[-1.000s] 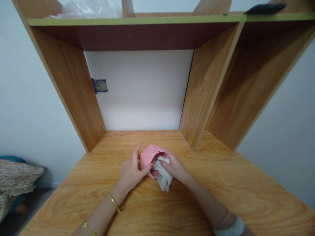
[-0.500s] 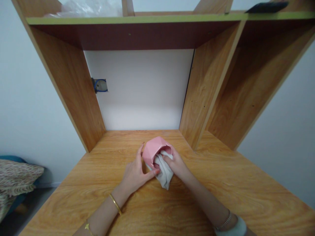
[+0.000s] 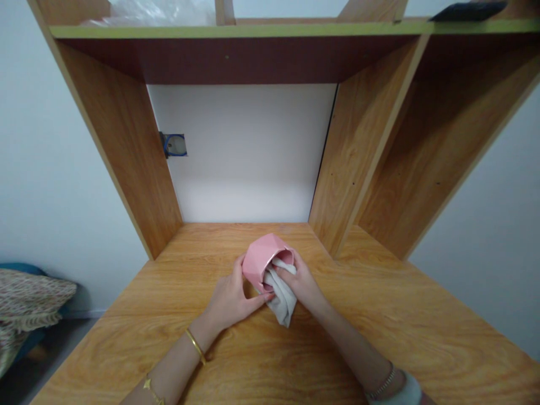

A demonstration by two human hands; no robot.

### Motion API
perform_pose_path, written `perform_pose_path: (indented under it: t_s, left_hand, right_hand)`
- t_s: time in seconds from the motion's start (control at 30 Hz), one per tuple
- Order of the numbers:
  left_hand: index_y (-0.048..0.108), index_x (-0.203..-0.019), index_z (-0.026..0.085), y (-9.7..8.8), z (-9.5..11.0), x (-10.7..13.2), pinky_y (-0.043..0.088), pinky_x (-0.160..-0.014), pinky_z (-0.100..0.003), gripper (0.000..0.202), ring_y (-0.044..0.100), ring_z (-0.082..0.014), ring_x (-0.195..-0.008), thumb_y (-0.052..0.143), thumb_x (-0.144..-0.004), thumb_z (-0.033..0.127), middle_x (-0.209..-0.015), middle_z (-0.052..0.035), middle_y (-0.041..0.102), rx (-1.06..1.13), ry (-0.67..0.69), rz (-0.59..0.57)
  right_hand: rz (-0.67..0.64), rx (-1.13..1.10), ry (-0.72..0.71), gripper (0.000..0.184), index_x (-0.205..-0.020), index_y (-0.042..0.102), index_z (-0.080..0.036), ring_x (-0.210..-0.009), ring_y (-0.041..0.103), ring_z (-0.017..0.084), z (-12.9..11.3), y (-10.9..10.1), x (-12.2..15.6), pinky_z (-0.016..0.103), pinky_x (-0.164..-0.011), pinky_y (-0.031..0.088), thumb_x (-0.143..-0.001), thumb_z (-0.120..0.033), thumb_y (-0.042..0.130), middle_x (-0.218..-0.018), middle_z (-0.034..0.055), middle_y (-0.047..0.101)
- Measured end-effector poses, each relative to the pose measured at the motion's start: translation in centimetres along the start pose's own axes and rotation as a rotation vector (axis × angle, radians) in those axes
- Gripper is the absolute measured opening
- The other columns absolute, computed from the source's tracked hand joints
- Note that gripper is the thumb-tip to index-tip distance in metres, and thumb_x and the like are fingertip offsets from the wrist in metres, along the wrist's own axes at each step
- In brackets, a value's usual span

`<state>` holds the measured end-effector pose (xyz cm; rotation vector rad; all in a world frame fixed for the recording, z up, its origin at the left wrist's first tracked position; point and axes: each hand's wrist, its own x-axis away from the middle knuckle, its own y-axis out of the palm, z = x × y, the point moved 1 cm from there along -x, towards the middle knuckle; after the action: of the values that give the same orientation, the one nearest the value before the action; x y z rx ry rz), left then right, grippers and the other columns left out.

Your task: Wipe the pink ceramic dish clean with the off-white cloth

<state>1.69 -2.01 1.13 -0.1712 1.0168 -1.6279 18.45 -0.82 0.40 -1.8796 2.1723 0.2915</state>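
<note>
A pink faceted pot (image 3: 262, 256) is tilted on its side above the desk, its opening turned toward me and to the right. My left hand (image 3: 231, 298) grips it from the left, with the thumb at the lower rim and the other fingers behind the outer wall. My right hand (image 3: 301, 281) pinches a light grey cloth (image 3: 283, 298) at the opening. Part of the cloth is pushed inside the pot, and the rest hangs below the rim. The right fingertips are partly hidden by the cloth and the pot.
The wooden desk (image 3: 270, 360) spreads under both arms. Upright panels (image 3: 358, 152) and a shelf (image 3: 236, 31) frame the back, with a plastic bag (image 3: 160, 12) and a dark flat object (image 3: 470, 11) on top. An open socket box (image 3: 175, 145) shows in the back panel. Patterned fabric (image 3: 34, 298) lies at left.
My left fingers have closed in against the pot's outer wall, where the index finger was raised before. The pot has shifted slightly left. The view has moved a little.
</note>
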Motion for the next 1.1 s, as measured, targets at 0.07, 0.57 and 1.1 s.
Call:
perform_pose_path:
  t_s: [0.07, 0.57, 1.1]
  left_hand:
    - [0.02, -0.13, 0.015, 0.0, 0.0, 0.1, 0.044, -0.08, -0.042, 0.084, 0.056, -0.029, -0.099, 0.061, -0.067, 0.052, -0.115, -0.0148, 0.053, 0.0, 0.01, 0.01]
    - [0.021, -0.126, 0.014, 1.0, -0.7, 0.0, 0.046, -0.075, -0.038, 0.075, 0.058, -0.0253, -0.089, 0.06, -0.067, 0.041, -0.107, -0.0113, 0.057, 0.019, 0.002, 0.041]
    - [0.028, -0.123, 0.016, 0.4, 0.2, 0.1, 0.046, -0.071, -0.036, 0.072, 0.06, -0.0265, -0.085, 0.059, -0.065, 0.043, -0.103, -0.0098, 0.059, -0.089, -0.022, 0.022]
  right_hand:
    - [0.001, -0.005, 0.009, 0.037, -0.098, 0.047, -0.021, -0.087, 0.059, 0.018, 0.0, 0.0, 0.0, 0.031, -0.077, 0.046, -0.063, -0.023, 0.058, -0.095, 0.0024, 0.062]
    - [0.017, 0.074, 0.064, 0.057, -0.108, 0.039, -0.018, -0.092, 0.057, 0.02, 1.3, 0.3, 0.1, 0.035, -0.082, 0.044, -0.058, -0.025, 0.065, -0.102, 0.0074, 0.059]
    - [0.059, 0.453, 0.081, 0.073, -0.127, 0.031, -0.015, -0.074, 0.06, 0.018, 1.1, -1.3, -0.5, 0.03, -0.067, 0.047, -0.062, -0.027, 0.063, -0.089, 0.0054, 0.063]
